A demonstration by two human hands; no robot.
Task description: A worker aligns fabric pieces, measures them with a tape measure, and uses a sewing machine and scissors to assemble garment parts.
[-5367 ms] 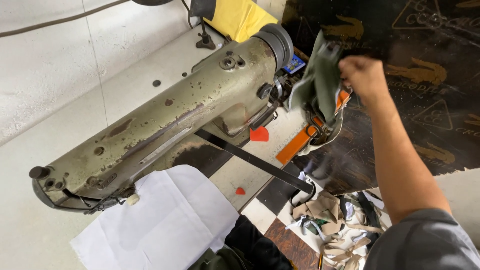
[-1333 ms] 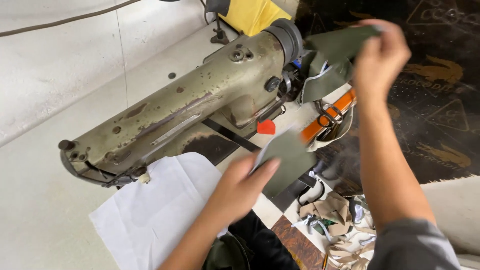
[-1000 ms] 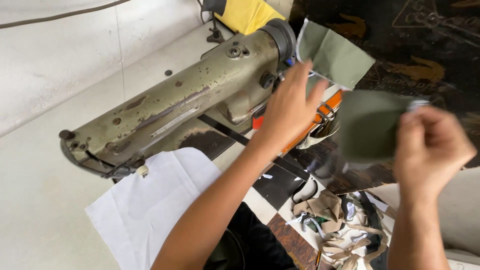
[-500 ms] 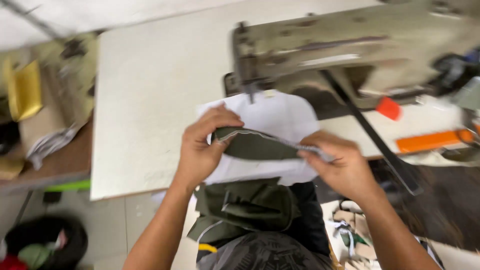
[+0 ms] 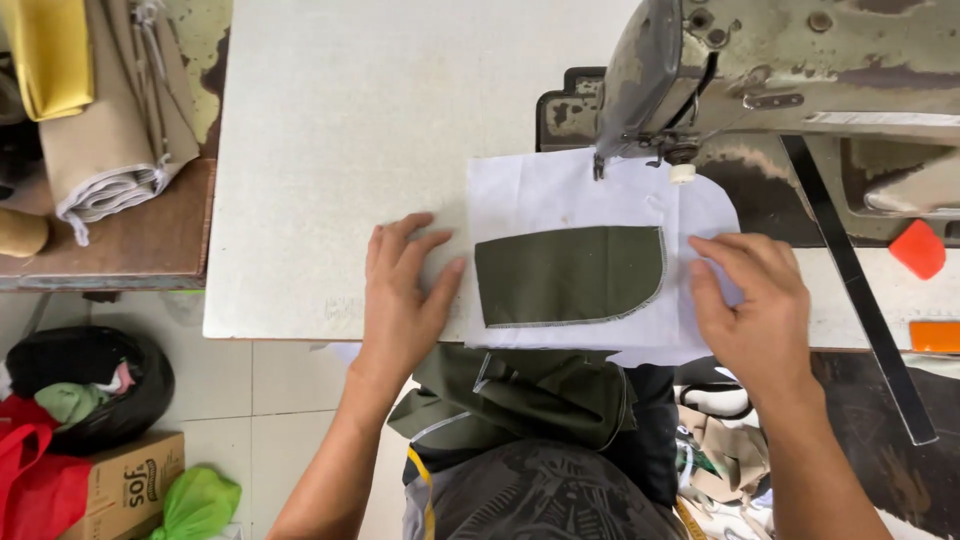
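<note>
Olive fabric piece (image 5: 568, 274), centre frame, thin and limp, best pinched at its stitched edge; left hand (image 5: 403, 296) and right hand (image 5: 755, 306) lie spread flat beside it.

Hands: two, left hand (image 5: 402, 300) and right hand (image 5: 752, 310)
Green fabric piece (image 5: 570, 274): one
White sheet (image 5: 560, 195): one
Sewing machine (image 5: 780, 70): one
Cardboard box (image 5: 130, 483): one

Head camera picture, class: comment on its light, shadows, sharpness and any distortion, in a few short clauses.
Head view: soft, even daylight; only faint shadows under the left hand and right hand on the pale grey worktable; no glare; the olive green fabric piece with white stitched edge on the white cloth sheet is crisp; the worn metal sewing machine looks stretched toward the top edge.
</note>
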